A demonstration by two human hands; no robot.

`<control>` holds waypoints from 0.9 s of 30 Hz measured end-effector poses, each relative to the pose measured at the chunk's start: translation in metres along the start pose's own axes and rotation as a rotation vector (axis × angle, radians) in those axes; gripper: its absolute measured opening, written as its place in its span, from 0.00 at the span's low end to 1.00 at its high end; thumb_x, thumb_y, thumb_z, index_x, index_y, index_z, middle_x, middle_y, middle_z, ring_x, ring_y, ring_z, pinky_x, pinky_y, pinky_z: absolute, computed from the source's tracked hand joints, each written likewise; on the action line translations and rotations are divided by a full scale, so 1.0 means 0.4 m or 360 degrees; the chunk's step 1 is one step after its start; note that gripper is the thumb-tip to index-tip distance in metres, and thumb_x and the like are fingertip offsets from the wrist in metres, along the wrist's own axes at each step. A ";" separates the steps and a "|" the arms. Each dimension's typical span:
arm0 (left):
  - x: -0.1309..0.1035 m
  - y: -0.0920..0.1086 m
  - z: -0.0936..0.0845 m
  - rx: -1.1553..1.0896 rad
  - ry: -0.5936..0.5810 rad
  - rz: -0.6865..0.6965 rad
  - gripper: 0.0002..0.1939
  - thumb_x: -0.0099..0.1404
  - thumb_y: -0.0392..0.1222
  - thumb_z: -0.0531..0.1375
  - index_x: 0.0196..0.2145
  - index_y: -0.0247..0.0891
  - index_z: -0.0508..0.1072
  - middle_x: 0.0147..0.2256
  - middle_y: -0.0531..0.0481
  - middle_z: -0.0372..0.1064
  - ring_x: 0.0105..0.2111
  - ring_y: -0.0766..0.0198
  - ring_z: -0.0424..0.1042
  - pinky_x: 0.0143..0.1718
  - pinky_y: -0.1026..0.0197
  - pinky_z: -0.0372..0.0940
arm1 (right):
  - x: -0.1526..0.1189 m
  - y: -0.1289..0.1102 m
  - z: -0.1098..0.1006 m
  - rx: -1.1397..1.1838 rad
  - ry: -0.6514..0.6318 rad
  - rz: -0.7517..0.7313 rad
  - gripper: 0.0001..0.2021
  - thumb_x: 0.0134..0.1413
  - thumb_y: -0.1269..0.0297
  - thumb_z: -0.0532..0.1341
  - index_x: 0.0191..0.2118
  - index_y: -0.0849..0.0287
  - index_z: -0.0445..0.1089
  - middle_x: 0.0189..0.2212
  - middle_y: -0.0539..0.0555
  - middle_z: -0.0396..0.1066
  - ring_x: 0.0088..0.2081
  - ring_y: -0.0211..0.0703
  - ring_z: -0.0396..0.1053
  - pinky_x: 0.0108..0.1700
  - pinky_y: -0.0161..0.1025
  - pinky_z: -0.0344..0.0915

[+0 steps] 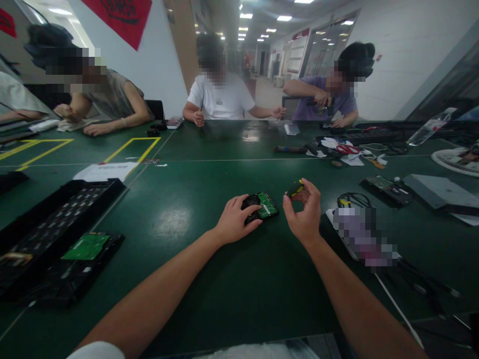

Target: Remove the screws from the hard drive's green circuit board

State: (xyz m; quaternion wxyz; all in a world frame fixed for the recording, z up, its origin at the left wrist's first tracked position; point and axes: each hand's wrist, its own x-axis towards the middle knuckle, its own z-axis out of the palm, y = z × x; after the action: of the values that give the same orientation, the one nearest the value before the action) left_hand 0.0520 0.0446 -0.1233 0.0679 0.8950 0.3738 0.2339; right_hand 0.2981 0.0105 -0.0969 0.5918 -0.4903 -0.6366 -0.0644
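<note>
A black hard drive with a green circuit board point(267, 205) lies on the dark green table in front of me. My left hand point(239, 217) rests over its left part, fingers on the top and thumb along the near side, holding it against the table. In my right hand point(304, 214) is a small screwdriver point(295, 189) with a black and yellow handle, pinched between thumb and fingers. Its thin shaft slants down left toward the drive's right edge; whether the tip touches the drive or a screw is too small to tell.
At left are a long black tray point(56, 209) and another board-topped black unit point(86, 248). To the right lie a hard drive point(387, 190), a grey box point(443, 192), cables and a blurred-out item point(364, 237). Red scissors point(348, 149) and a bottle point(432, 127) are farther back. Several people sit opposite.
</note>
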 end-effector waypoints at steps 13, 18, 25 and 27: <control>0.001 0.005 -0.004 -0.0019 -0.0009 -0.0020 0.25 0.72 0.59 0.60 0.63 0.51 0.74 0.69 0.38 0.56 0.67 0.38 0.58 0.65 0.32 0.59 | 0.000 -0.002 -0.004 -0.0071 0.0010 0.0015 0.35 0.59 0.61 0.69 0.69 0.52 0.58 0.56 0.62 0.68 0.39 0.48 0.72 0.38 0.51 0.79; 0.002 0.004 -0.002 -0.0015 -0.0005 -0.0008 0.25 0.72 0.59 0.61 0.63 0.51 0.74 0.68 0.39 0.56 0.67 0.39 0.58 0.65 0.33 0.59 | 0.005 -0.009 -0.011 -0.0055 -0.0071 -0.0040 0.35 0.62 0.62 0.66 0.72 0.48 0.57 0.56 0.62 0.68 0.42 0.49 0.73 0.42 0.53 0.80; 0.001 0.004 -0.004 -0.0023 0.0006 -0.0014 0.25 0.72 0.59 0.61 0.63 0.52 0.74 0.68 0.39 0.56 0.67 0.39 0.58 0.66 0.33 0.58 | 0.003 -0.011 -0.008 -0.0079 -0.0023 0.0043 0.37 0.63 0.61 0.66 0.73 0.51 0.54 0.55 0.62 0.70 0.36 0.45 0.73 0.42 0.52 0.79; 0.001 0.005 -0.005 -0.0025 -0.0004 -0.0020 0.25 0.72 0.60 0.61 0.63 0.52 0.74 0.68 0.39 0.56 0.67 0.39 0.58 0.66 0.33 0.59 | 0.002 -0.009 -0.007 -0.0091 -0.0004 0.0050 0.37 0.62 0.60 0.67 0.73 0.50 0.55 0.53 0.61 0.71 0.34 0.45 0.72 0.41 0.53 0.79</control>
State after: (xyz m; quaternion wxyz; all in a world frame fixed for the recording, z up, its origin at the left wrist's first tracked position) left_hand 0.0525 0.0433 -0.1208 0.0769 0.8923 0.3775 0.2353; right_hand 0.2977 0.0074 -0.0937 0.5776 -0.5171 -0.6275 -0.0726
